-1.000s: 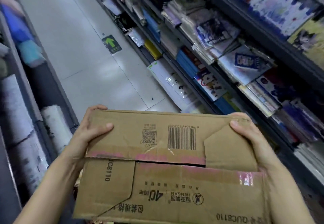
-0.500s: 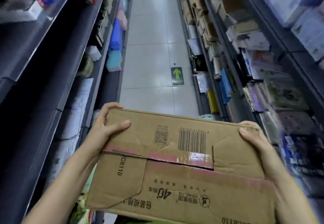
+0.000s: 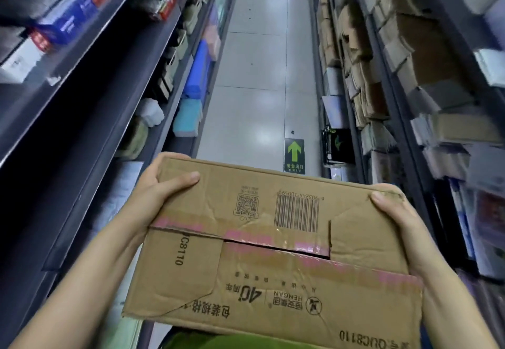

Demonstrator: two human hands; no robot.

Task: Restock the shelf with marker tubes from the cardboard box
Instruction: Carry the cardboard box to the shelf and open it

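Brown taped cardboard box (image 3: 273, 253), top flaps: "HENGAN", "40", "C8110", "QUC8110" at near edge, all upside down; Chinese characters, a barcode with small digits, a QR code. Green floor sign (image 3: 294, 155): arrow, Chinese characters, "EXIT".

Closed brown cardboard box (image 3: 273, 253): flaps shut, contents hidden, near right corner cut off by the bottom edge. Left hand (image 3: 155, 192) and right hand (image 3: 396, 217): only thumbs and backs show, fingers hidden behind the box's far side. Green patch (image 3: 218, 342) under the box, mostly covered, can't tell what it is. Goods on the upper dark metal left shelf (image 3: 82, 45) motion-blurred, labels unreadable. Stacked stock on the right-hand shelves (image 3: 404, 80) smeared too.
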